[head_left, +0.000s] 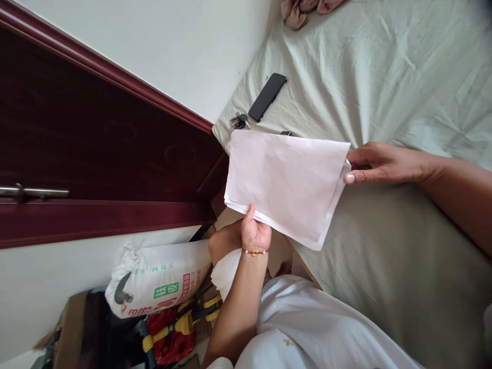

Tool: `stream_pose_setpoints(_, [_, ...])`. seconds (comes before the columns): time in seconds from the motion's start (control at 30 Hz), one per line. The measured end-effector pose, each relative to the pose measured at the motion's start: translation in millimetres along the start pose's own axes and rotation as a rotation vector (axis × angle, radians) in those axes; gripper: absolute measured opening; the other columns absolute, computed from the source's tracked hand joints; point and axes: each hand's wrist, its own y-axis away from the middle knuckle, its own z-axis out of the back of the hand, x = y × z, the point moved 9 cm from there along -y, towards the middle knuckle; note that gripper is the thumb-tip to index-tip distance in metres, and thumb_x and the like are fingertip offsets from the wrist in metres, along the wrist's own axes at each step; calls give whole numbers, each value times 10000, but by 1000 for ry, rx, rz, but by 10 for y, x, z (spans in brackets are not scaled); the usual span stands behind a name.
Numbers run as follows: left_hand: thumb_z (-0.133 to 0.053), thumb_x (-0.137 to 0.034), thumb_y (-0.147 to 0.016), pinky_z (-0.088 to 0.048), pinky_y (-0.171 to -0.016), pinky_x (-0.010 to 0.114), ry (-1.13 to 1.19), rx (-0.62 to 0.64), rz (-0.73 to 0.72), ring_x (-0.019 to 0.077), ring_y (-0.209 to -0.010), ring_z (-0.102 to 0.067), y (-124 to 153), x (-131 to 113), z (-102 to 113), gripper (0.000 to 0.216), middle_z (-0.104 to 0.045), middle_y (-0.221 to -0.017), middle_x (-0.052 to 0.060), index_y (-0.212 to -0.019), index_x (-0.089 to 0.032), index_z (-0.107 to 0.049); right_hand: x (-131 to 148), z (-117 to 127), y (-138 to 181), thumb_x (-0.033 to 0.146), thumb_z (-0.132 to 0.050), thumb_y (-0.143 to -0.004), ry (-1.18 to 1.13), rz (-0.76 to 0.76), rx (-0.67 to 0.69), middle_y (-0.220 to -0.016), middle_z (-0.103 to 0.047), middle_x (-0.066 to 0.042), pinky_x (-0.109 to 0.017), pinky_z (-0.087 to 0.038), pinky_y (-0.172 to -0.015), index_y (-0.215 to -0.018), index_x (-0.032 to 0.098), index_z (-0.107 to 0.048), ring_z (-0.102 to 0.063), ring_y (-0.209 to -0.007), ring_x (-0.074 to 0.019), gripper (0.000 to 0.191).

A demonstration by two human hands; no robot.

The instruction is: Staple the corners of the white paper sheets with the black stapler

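Note:
A small stack of white paper sheets [286, 184] is held up in front of me, tilted, with its layered edges showing at the bottom and right. My left hand [256, 233], with a red beaded bracelet at the wrist, grips the lower edge; its thumb lies on top and the fingers are hidden underneath. At the right edge, my right hand [378, 163] pinches the sheets by the corner, fingertips behind the paper and thumb along the side.
Beyond the paper, a black flat case [268, 97] and keys [240, 120] lie on the bed's pale green sheet [369, 82]. Bunched brown cloth [298, 13] sits at the far end. At left are a dark red door [96, 133], a printed white sack [161, 277] and a red-and-yellow object [172, 333].

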Motion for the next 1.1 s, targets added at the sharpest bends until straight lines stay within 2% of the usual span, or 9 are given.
stream_pose_setpoints(0.07, [-444, -211, -1053, -536, -1101, 323, -9, 50, -5, 192, -1195, -710, 39, -1, -87, 366, -773, -1194, 129, -1355, -109, -624, 5, -88, 4, 775, -603, -787, -36, 28, 105, -1040, -694, -64, -252, -502, -841, -1107, 126, -728, -627, -940, -165, 735])
stream_pose_setpoints(0.2, [-429, -205, -1051, -516, -1141, 406, -37, 172, -37, 234, -1249, -685, 82, 65, -259, 403, -756, -1248, 138, -1407, -121, -596, -39, -108, 19, 741, -652, -777, -133, 33, 113, -1225, -669, -109, -311, -512, -1023, -1278, 131, -663, -631, -1143, -216, 789])
stream_pose_setpoints(0.4, [-461, -130, -1037, -505, -1137, 348, 51, 79, -57, 195, -1197, -710, 54, 167, -245, 379, -768, -1210, 139, -1390, -80, -591, -64, -117, 29, 795, -560, -823, -169, 62, 102, -1295, -646, -127, -339, -528, -1051, -1348, 126, -632, -633, -1185, -235, 854])
stream_pose_setpoints(0.57, [-473, -134, -1040, -511, -1123, 348, 101, 62, -50, 188, -1152, -725, 63, 154, -268, 330, -774, -1174, 147, -1324, -49, -620, 23, -95, 26, 822, -504, -843, -181, 146, 79, -1340, -625, -117, -352, -507, -1115, -1450, 162, -557, -612, -1244, -231, 898])
stream_pose_setpoints(0.77, [-439, -113, -1047, -515, -1088, 266, 121, 36, -88, 146, -1130, -728, 33, 47, -259, 310, -777, -1154, 135, -1274, -61, -642, -3, -152, 3, 732, -608, -836, -167, 105, 63, -1307, -646, -117, -353, -542, -1073, -1402, 150, -585, -637, -1191, -227, 812])
stream_pose_setpoints(0.83, [-452, -86, -1026, -521, -1084, 275, 109, 115, -82, 150, -1127, -729, 41, 51, -314, 306, -782, -1137, 120, -1248, -83, -662, -55, -134, -18, 659, -699, -801, -192, 53, -16, -1294, -655, -116, -369, -575, -1021, -1386, 155, -593, -657, -1135, -228, 779])
stream_pose_setpoints(0.97, [-516, 19, -886, -552, -1042, 318, 9, 284, -60, 178, -1133, -726, 16, 21, -328, 385, -789, -1093, 84, -1175, -155, -703, -123, 82, 19, 518, -828, -715, -367, 34, -320, -1299, -660, -92, -408, -604, -997, -1303, 190, -640, -665, -1118, -230, 699])
stream_pose_setpoints(1.03, [-611, -21, -820, -582, -981, 342, -55, 364, -121, 206, -1145, -717, -33, -132, -275, 361, -786, -1087, 65, -1113, -205, -718, -140, 171, 65, 457, -855, -695, -506, 39, -417, -1286, -671, -71, -442, -592, -1037, -1215, 200, -684, -666, -1140, -232, 605])
stream_pose_setpoints(1.1, [-744, -107, -753, -599, -931, 360, -118, 481, -255, 226, -1179, -695, -62, -384, -251, 386, -769, -1158, 33, -1098, -279, -713, -125, 215, 98, 408, -870, -679, -639, 46, -454, -1250, -690, -57, -486, -574, -1067, -1130, 200, -718, -674, -1144, -240, 520])
